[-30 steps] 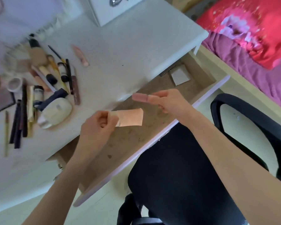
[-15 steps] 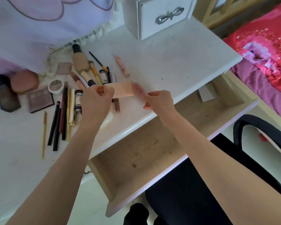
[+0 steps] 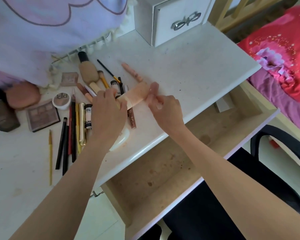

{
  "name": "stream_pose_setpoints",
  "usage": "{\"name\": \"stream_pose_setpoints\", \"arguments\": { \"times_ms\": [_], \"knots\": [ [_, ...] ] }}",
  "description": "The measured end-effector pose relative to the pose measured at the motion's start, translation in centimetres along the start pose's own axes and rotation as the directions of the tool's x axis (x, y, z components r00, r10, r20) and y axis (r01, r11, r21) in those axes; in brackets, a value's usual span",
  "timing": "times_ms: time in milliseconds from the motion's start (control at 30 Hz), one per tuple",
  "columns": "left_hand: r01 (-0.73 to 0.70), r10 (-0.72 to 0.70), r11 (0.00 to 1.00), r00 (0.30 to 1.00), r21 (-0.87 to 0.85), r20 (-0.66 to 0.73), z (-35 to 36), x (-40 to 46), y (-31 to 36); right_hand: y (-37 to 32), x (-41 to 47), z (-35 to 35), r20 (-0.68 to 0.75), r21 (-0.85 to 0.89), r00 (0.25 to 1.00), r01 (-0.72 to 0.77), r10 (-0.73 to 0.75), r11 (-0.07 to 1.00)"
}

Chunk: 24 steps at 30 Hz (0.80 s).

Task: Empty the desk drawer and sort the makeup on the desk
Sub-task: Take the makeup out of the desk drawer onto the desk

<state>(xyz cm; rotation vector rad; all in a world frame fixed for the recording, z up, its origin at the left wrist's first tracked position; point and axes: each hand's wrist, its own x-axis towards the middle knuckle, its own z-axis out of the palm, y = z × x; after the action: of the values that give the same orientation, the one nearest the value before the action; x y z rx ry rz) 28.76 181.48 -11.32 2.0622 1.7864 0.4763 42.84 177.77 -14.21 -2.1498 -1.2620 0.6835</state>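
Holding a peach squeeze tube (image 3: 137, 95) over the bench (image 3: 189, 80), I have my left grip (image 3: 107, 108) curled round its flat end and my right grip (image 3: 164, 108) pinching a clear pink lip-gloss tube (image 3: 153, 88) beside its other end. Sorted makeup (image 3: 73, 122) lies in rows just left of my hands. Below, the open drawer (image 3: 163, 170) shows a white card (image 3: 222, 104) at its back.
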Motion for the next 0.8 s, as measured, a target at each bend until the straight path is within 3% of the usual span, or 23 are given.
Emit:
{"name": "stream_pose_setpoints", "arguments": {
  "times_ms": [133,233,333,400,533,633,700,733,800],
  "knots": [
    [-0.153,0.153,0.988,0.988,-0.022,-0.009,0.3,-1.7,0.6,2.1,-1.7,-1.0,0.045,-0.260,0.993,0.121,-0.113,0.958],
    [-0.304,0.299,0.947,0.952,-0.098,-0.064,1.1,-3.7,1.8,4.6,-3.2,-1.8,0.060,-0.323,0.972,0.235,-0.228,0.917],
    [-0.465,0.455,0.884,0.880,-0.044,-0.136,2.3,-5.9,3.1,7.3,-5.0,-3.0,0.033,-0.332,0.961,0.270,-0.275,0.904],
    [-0.510,0.500,0.852,0.860,-0.121,-0.104,3.2,-7.2,4.3,9.3,-6.1,-4.2,0.013,-0.367,0.956,0.276,-0.292,0.888],
    [-0.571,0.606,0.791,0.781,-0.219,0.152,6.3,-9.6,6.8,14.3,-6.7,-7.4,0.126,-0.509,0.981,0.191,-0.148,0.839],
    [-0.480,0.543,0.837,0.668,-0.262,0.510,8.5,-11.5,9.3,17.5,-5.5,-10.4,0.140,-0.609,0.990,0.099,-0.016,0.787],
    [-0.455,0.398,0.879,0.540,-0.141,0.742,10.5,-13.2,10.8,19.2,-4.9,-11.9,0.176,-0.586,0.984,0.089,0.020,0.805],
    [-0.480,0.330,0.876,0.517,-0.052,0.790,11.5,-14.2,11.5,20.1,-5.1,-12.5,0.222,-0.563,0.975,0.120,0.010,0.818],
    [-0.538,0.260,0.833,0.586,0.128,0.768,13.4,-15.7,12.4,22.2,-6.3,-13.1,0.282,-0.533,0.949,0.280,-0.144,0.799]
  ]
}}
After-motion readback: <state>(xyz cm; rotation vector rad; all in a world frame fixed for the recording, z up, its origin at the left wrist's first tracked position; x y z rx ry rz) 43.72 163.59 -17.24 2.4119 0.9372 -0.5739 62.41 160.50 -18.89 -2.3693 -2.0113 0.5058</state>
